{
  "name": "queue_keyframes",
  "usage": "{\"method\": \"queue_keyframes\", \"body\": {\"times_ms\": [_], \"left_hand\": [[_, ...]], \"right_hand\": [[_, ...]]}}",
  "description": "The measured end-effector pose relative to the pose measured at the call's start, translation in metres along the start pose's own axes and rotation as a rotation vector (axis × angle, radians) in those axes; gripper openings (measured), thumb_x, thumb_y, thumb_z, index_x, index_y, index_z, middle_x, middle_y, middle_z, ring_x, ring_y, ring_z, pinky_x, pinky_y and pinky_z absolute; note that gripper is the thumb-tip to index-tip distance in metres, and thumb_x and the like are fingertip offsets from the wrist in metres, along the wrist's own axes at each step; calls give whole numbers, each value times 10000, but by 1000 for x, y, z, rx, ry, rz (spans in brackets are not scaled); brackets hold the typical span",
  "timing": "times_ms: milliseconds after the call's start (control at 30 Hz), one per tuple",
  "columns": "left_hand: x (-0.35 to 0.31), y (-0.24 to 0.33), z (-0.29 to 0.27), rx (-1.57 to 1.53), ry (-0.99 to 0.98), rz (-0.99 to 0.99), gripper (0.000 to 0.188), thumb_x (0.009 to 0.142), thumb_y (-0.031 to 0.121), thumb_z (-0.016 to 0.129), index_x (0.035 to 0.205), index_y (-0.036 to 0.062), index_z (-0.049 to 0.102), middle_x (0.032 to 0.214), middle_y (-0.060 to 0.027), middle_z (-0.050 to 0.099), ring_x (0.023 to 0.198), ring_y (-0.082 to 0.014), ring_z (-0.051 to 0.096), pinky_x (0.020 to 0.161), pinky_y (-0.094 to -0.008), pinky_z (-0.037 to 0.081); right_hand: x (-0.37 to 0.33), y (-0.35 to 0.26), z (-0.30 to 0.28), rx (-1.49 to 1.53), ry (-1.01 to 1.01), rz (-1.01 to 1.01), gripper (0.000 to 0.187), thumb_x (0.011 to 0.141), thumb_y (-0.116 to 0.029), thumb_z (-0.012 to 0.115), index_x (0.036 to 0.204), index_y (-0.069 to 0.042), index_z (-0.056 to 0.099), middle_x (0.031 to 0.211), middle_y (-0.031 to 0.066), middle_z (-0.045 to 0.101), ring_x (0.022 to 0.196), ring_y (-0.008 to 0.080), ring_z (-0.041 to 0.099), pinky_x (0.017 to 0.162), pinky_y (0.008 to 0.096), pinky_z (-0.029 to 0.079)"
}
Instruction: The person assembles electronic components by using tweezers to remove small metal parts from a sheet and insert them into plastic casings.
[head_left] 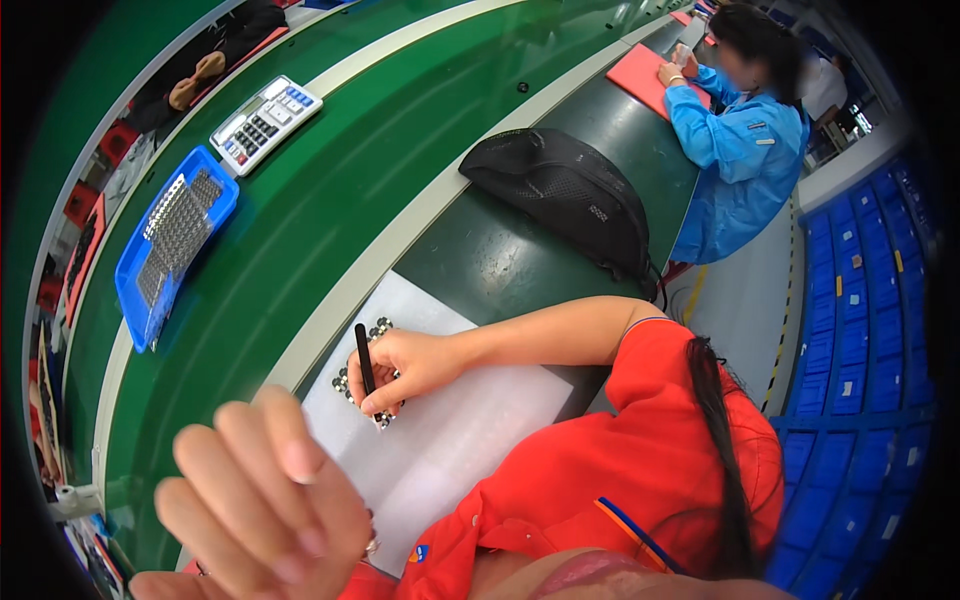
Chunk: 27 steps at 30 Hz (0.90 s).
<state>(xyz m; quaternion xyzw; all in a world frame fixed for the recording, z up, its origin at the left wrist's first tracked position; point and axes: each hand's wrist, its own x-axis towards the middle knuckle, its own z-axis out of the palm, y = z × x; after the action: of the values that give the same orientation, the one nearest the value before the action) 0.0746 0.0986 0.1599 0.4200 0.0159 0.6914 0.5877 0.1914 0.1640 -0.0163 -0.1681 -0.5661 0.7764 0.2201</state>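
My right hand is closed around a slim black pen-like tool, held upright and slightly tilted. The lower end of the tool reaches a cluster of small shiny metal parts with dark spots, which lie on a white sheet. My hand covers some of these parts. Close to the camera at the lower left, my left hand is raised with its fingers curled in. A small shiny bit shows at its edge; whether the hand holds it cannot be made out.
A blue tray with rows of small metal parts and a white calculator-like scale rest on the green surface. Beyond the sheet lies a black bag. A co-worker in blue sits at a red mat. Blue bins line the right.
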Motion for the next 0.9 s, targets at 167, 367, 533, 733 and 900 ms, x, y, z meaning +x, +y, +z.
{"method": "queue_keyframes", "body": {"times_ms": [167, 367, 533, 733, 900], "left_hand": [[-4, 20, 7, -121, 127, -7, 208, 834, 267, 634, 769, 146, 477, 768, 28, 434, 784, -124, 449, 906, -327, 314], [8, 72, -7, -68, -309, -515, 121, 779, 206, 705, 874, 194, 632, 992, 78, 643, 1147, -110, 426, 1084, -396, 143], [-27, 69, -11, -210, -122, -80, 57, 845, 180, 645, 837, 142, 603, 996, 83, 663, 1066, -88, 493, 1017, -344, 263], [-28, 58, -16, -197, -140, 223, 245, 903, 328, 590, 781, 117, 562, 734, -7, 615, 676, -121, 551, 677, -251, 417], [-19, 42, 10, -145, -154, -65, 350, 914, 429, 551, 702, 151, 543, 652, 14, 533, 625, -135, 484, 624, -266, 386]], "right_hand": [[1, -3, -1, -54, -6, 42, 131, 858, -122, 652, 897, -29, 567, 836, 58, 629, 695, 106, 606, 604, 229, 499], [2, 2, -3, -60, 2, 27, 153, 851, -135, 667, 916, -35, 570, 837, 47, 640, 712, 93, 613, 619, 222, 493], [1, 2, -3, -35, 9, 6, 154, 857, -147, 662, 914, -36, 572, 826, 44, 637, 697, 92, 607, 628, 221, 494], [4, 4, 0, -48, -18, 27, 157, 853, -151, 668, 910, -40, 573, 819, 35, 632, 693, 82, 602, 630, 218, 494], [1, 8, -4, -48, -1, 17, 150, 854, -132, 661, 926, -41, 566, 829, 36, 622, 699, 87, 599, 623, 216, 495]]}}
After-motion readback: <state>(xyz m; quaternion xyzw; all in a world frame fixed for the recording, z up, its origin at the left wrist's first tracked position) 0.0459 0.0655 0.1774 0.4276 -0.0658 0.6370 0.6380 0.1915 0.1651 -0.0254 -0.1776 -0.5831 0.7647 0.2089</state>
